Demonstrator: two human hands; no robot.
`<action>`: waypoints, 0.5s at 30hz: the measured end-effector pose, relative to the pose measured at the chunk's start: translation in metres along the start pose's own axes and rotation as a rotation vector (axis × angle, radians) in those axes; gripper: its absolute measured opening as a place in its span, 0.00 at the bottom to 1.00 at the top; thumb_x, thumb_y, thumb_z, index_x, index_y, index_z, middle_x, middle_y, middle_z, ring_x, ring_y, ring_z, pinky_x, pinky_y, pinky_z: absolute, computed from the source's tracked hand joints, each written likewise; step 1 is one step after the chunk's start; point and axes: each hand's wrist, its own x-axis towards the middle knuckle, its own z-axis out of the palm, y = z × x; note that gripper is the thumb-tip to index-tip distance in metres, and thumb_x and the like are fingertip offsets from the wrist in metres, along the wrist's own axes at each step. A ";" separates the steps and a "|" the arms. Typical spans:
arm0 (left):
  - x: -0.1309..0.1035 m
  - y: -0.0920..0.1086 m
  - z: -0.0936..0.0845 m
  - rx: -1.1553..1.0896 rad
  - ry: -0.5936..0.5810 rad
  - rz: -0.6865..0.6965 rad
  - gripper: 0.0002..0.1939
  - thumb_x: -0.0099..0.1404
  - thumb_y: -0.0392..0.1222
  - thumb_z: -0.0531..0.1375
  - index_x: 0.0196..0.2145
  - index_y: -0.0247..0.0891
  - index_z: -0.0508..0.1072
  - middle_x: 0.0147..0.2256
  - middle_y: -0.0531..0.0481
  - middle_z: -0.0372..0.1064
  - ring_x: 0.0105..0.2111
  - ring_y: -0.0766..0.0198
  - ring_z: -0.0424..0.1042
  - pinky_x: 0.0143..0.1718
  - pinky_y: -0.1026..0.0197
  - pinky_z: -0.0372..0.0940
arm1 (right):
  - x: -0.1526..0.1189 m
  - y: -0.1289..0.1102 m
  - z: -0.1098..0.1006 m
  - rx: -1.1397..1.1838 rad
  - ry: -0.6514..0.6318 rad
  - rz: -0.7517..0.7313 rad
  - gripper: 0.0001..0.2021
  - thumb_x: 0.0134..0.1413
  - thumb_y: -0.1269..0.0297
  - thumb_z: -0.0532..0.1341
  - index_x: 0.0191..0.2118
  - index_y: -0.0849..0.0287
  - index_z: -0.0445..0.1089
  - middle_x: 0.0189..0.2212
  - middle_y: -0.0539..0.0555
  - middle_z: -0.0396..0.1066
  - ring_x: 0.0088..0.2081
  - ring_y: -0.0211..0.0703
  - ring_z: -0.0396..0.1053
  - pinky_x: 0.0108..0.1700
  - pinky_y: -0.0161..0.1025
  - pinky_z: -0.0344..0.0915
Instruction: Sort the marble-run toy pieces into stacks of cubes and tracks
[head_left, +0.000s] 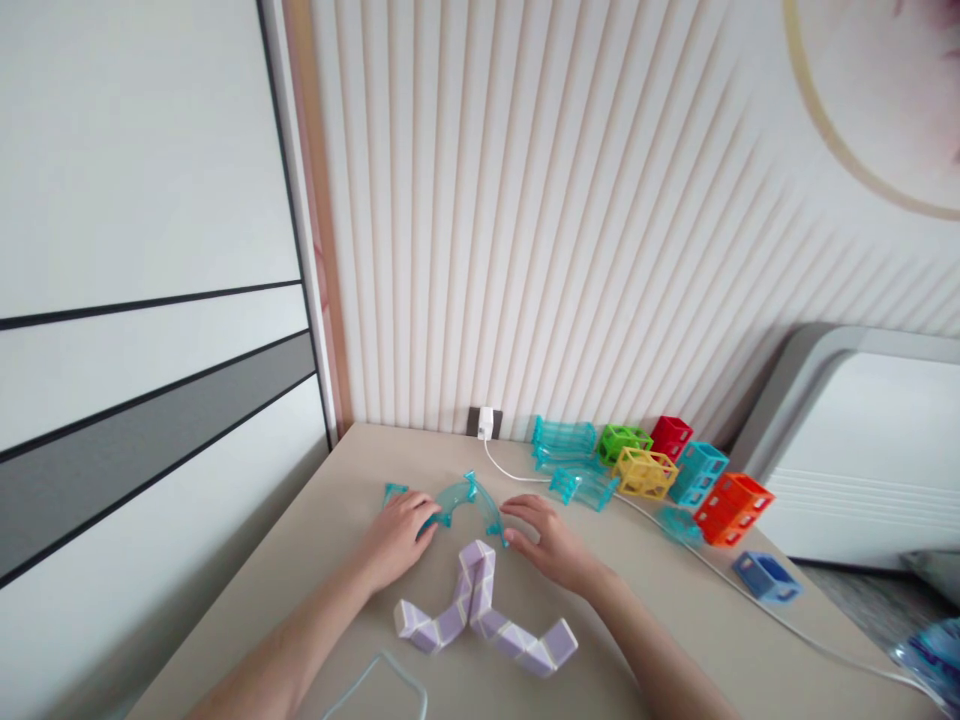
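Observation:
Two curved, see-through teal track pieces form an arch on the table, the left curve [452,494] and the right curve [487,508] meeting at the top. My left hand [403,532] has its fingers and thumb closed around the lower end of the left curve. Another teal piece [394,492] pokes out behind that hand, mostly hidden. At the lower end of the right curve, my right hand [544,542] holds the piece between fingers and thumb. Between my forearms lies a purple-and-white twisty snake puzzle [480,600], bent into a branching shape.
More teal track pieces [566,438] lie by the wall. Right of them stand open-sided blocks: green [624,442], yellow [645,472], red [671,436], teal [697,472], orange [733,508] and blue [766,577]. A white cable [720,570] runs from a plug [486,422] across the table [352,460].

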 end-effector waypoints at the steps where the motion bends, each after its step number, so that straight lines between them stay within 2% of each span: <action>1: 0.001 0.001 0.000 0.003 -0.011 -0.008 0.12 0.70 0.34 0.56 0.46 0.43 0.77 0.45 0.47 0.76 0.47 0.54 0.74 0.53 0.50 0.66 | 0.006 -0.002 0.006 0.037 -0.023 -0.005 0.19 0.66 0.49 0.59 0.52 0.54 0.77 0.51 0.61 0.76 0.53 0.54 0.72 0.58 0.52 0.67; 7: 0.004 0.004 -0.005 0.006 -0.075 -0.018 0.14 0.71 0.31 0.54 0.47 0.42 0.77 0.47 0.47 0.76 0.48 0.54 0.75 0.53 0.51 0.66 | 0.015 0.004 0.031 0.209 -0.015 0.090 0.23 0.64 0.44 0.58 0.48 0.58 0.79 0.50 0.63 0.75 0.53 0.57 0.72 0.58 0.52 0.66; 11: 0.003 0.004 -0.003 -0.016 -0.066 -0.018 0.13 0.72 0.32 0.53 0.46 0.41 0.76 0.47 0.47 0.76 0.48 0.54 0.75 0.53 0.52 0.66 | 0.007 0.001 0.029 0.291 -0.027 0.136 0.23 0.63 0.42 0.59 0.43 0.58 0.78 0.44 0.60 0.77 0.47 0.54 0.73 0.52 0.48 0.68; 15: 0.001 0.005 0.001 -0.095 -0.022 -0.027 0.14 0.73 0.33 0.50 0.46 0.43 0.73 0.48 0.47 0.75 0.48 0.54 0.74 0.52 0.52 0.66 | -0.001 -0.005 0.022 0.424 -0.080 0.238 0.23 0.61 0.41 0.60 0.43 0.58 0.76 0.38 0.56 0.78 0.40 0.50 0.73 0.44 0.44 0.68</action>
